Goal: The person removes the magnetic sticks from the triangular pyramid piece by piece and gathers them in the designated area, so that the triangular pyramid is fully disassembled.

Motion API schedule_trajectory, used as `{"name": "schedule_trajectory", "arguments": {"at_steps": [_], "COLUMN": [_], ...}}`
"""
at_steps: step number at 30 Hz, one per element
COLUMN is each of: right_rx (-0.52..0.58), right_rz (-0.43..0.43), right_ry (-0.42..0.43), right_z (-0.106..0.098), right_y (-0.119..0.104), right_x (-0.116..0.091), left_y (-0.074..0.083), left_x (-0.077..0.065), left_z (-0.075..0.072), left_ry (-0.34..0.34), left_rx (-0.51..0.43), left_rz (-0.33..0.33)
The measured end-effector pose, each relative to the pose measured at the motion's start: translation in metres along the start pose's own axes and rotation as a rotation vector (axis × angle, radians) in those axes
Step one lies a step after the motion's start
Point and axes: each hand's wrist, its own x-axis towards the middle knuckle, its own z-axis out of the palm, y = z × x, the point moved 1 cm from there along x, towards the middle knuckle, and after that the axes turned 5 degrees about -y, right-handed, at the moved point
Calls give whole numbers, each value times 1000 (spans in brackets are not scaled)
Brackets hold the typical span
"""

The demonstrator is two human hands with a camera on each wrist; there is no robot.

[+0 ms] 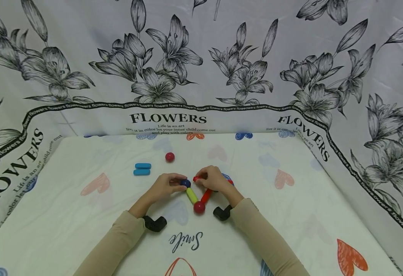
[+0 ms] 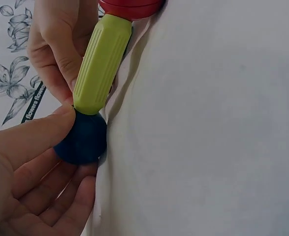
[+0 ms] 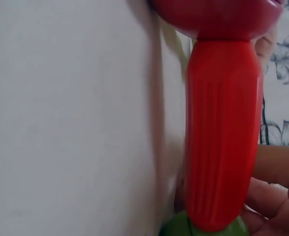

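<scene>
My left hand (image 1: 165, 186) pinches a dark blue ball (image 2: 82, 140) between thumb and fingers. A yellow-green ribbed rod (image 2: 102, 64) joins that ball to a red ball (image 1: 199, 207) lying nearest me. From the same red ball a red rod (image 3: 224, 132) runs off the other way to a green ball (image 3: 203, 227), mostly hidden under my right hand in the head view. My right hand (image 1: 215, 180) pinches a red piece (image 1: 196, 178), likely a rod whose length is hidden, close to the blue ball.
Two blue rods (image 1: 142, 169) lie side by side at the left, and a loose red ball (image 1: 170, 157) sits farther back. Black wrist cameras (image 1: 155, 224) are strapped at both wrists. A flower-printed curtain (image 1: 173, 76) rises behind the cloth-covered table (image 1: 118, 214).
</scene>
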Motion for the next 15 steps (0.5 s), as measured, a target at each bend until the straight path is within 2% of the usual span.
{"name": "schedule_trajectory", "arguments": {"at_steps": [8,15], "right_rx": [-16,-14], "right_rz": [11,30], "right_ry": [-10,51], "right_z": [-1,-3], "right_y": [3,0], "right_x": [1,-6], "left_y": [0,-3], "left_x": [1,3], "left_z": [1,1], "left_ry": [-2,-10], "left_rx": [-6,-19], "left_rz": [-7,-7]}}
